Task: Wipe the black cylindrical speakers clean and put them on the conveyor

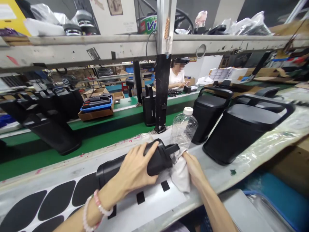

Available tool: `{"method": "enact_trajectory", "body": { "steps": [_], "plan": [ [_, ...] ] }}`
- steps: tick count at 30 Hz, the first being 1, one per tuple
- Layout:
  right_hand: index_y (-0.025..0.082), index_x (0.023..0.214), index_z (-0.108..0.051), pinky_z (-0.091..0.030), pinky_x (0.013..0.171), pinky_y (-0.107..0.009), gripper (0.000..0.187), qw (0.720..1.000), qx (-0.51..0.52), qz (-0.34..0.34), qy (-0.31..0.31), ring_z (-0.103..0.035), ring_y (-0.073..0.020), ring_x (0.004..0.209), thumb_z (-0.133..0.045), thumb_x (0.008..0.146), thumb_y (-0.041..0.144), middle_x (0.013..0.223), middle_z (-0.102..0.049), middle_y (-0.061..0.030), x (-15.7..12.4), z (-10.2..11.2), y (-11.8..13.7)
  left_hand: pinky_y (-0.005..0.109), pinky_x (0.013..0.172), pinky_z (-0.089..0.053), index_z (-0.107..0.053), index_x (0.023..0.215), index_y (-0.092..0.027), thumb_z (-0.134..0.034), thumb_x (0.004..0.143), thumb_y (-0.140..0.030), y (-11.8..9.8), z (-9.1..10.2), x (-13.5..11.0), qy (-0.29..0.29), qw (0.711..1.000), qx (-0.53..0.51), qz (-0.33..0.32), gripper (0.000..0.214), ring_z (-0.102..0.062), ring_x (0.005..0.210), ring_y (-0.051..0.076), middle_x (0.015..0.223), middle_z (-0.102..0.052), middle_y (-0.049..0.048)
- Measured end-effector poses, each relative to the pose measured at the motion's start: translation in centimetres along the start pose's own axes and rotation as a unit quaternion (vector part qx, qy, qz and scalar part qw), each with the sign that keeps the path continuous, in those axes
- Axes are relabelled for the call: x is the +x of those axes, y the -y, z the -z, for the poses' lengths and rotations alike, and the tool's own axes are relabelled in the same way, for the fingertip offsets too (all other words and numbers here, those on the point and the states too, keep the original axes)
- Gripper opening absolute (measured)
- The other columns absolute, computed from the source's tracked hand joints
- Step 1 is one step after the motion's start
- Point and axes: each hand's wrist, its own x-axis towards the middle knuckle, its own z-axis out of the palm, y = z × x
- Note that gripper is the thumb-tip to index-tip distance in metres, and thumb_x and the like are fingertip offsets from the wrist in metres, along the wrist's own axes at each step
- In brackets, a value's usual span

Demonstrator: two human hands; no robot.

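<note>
A black speaker housing (113, 167) with a carry handle lies on its side on the bench, its handle end to the right. Across its upper side my left hand (135, 166) is spread and wrapped, thumb below, gripping it. My right hand (193, 166) is closed on a white cloth (180, 175), which it presses at the handle end; the fingertips are partly hidden in the cloth. Right behind the cloth stands a clear plastic bottle (184, 127) with a white cap. Under the housing is a white sheet (154, 206) with black stickers (56, 199).
Several black housings stand at the right, the nearest a large one (241, 129). Others stand on the green conveyor (101, 129), beside a metal post (161, 90). A shelf beam (116, 48) crosses above. A co-worker (177, 75) sits across the line. A blue stool (277, 196) is lower right.
</note>
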Motion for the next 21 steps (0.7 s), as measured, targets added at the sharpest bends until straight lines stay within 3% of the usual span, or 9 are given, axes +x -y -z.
{"method": "enact_trajectory", "body": {
  "steps": [2, 5, 8, 10, 12, 14, 16, 19, 21],
  "plan": [
    [0.019, 0.070, -0.061, -0.046, 0.062, -0.031, 0.043, 0.999, -0.026, 0.019, 0.003, -0.061, -0.0227, 0.070, -0.049, 0.080, 0.059, 0.070, -0.067, -0.0051, 0.0, 0.6, 0.4, 0.054, 0.105, -0.046, -0.023, 0.152, -0.026, -0.077, 0.064, -0.034, 1.3, 1.3, -0.9, -0.092, 0.995, -0.033, 0.017, 0.103, -0.053, 0.128, 0.040, 0.145, -0.048, 0.0181],
    [0.021, 0.063, -0.061, -0.041, 0.063, -0.031, 0.031, 0.996, -0.072, 0.043, -0.014, -0.059, -0.0239, 0.069, -0.053, 0.078, 0.047, 0.067, -0.065, -0.0056, 0.1, 1.2, 0.4, 0.051, 0.107, -0.046, -0.012, 0.153, -0.028, -0.078, 0.065, -0.034, 2.4, 2.5, -2.5, -0.209, 0.965, -0.108, 0.115, 0.110, -0.051, 0.132, 0.035, 0.147, -0.046, 0.0147],
    [0.023, 0.065, -0.063, -0.035, 0.057, -0.030, 0.022, 0.987, -0.137, 0.080, -0.027, -0.055, -0.0224, 0.058, -0.052, 0.078, 0.037, 0.064, -0.064, -0.0054, 0.5, 1.3, -0.3, 0.056, 0.108, -0.045, -0.005, 0.154, -0.026, -0.078, 0.067, -0.039, 2.6, 2.2, -4.1, -0.247, 0.932, -0.175, 0.201, 0.114, -0.049, 0.134, 0.037, 0.148, -0.043, 0.0168],
    [0.024, 0.069, -0.066, -0.038, 0.055, -0.030, 0.022, 0.976, -0.176, 0.125, -0.029, -0.059, -0.0230, 0.058, -0.050, 0.080, 0.036, 0.070, -0.069, -0.0063, 0.6, 1.3, -0.7, 0.057, 0.109, -0.042, -0.005, 0.154, -0.024, -0.076, 0.068, -0.042, 2.7, 1.6, -4.9, -0.266, 0.918, -0.209, 0.206, 0.112, -0.048, 0.134, 0.036, 0.147, -0.043, 0.0174],
    [0.024, 0.069, -0.067, -0.045, 0.059, -0.031, 0.027, 0.978, -0.166, 0.125, -0.023, -0.065, -0.0255, 0.068, -0.050, 0.080, 0.041, 0.076, -0.073, -0.0071, 0.6, 1.2, -0.5, 0.057, 0.109, -0.042, -0.009, 0.154, -0.023, -0.076, 0.068, -0.044, 2.9, 0.9, -5.4, -0.303, 0.903, -0.231, 0.196, 0.110, -0.050, 0.133, 0.036, 0.144, -0.046, 0.0171],
    [0.023, 0.071, -0.069, -0.051, 0.066, -0.032, 0.030, 0.996, -0.076, 0.051, -0.011, -0.068, -0.0270, 0.079, -0.055, 0.078, 0.048, 0.080, -0.075, -0.0068, 0.2, 0.9, 0.7, 0.055, 0.109, -0.043, -0.016, 0.153, -0.022, -0.079, 0.066, -0.044, 3.2, 0.4, -5.7, -0.348, 0.887, -0.242, 0.181, 0.110, -0.051, 0.132, 0.037, 0.140, -0.051, 0.0169],
    [0.022, 0.078, -0.071, -0.054, 0.072, -0.029, 0.030, 0.997, 0.073, -0.035, -0.018, -0.069, -0.0255, 0.087, -0.064, 0.073, 0.050, 0.087, -0.076, -0.0053, -0.4, 0.3, 2.6, 0.053, 0.108, -0.044, -0.020, 0.153, -0.020, -0.081, 0.063, -0.041, 3.6, 0.0, -6.0, -0.377, 0.879, -0.243, 0.164, 0.111, -0.053, 0.130, 0.037, 0.136, -0.054, 0.0169],
    [0.022, 0.088, -0.071, -0.056, 0.071, -0.022, 0.033, 0.949, 0.295, -0.095, -0.065, -0.069, -0.0214, 0.094, -0.079, 0.062, 0.042, 0.095, -0.076, -0.0026, -1.5, -1.4, 5.9, 0.051, 0.108, -0.045, -0.023, 0.153, -0.019, -0.084, 0.060, -0.038, 3.9, -0.3, -6.4, -0.388, 0.876, -0.243, 0.150, 0.112, -0.054, 0.129, 0.038, 0.135, -0.055, 0.0176],
    [0.022, 0.092, -0.071, -0.057, 0.070, -0.022, 0.037, 0.926, 0.363, -0.088, -0.060, -0.070, -0.0212, 0.093, -0.082, 0.061, 0.039, 0.096, -0.076, -0.0029, -2.5, -2.9, 7.8, 0.052, 0.109, -0.044, -0.026, 0.152, -0.018, -0.084, 0.059, -0.039, 3.7, -0.4, -6.5, -0.400, 0.870, -0.243, 0.158, 0.112, -0.054, 0.129, 0.038, 0.137, -0.055, 0.0183]
  ]
}}
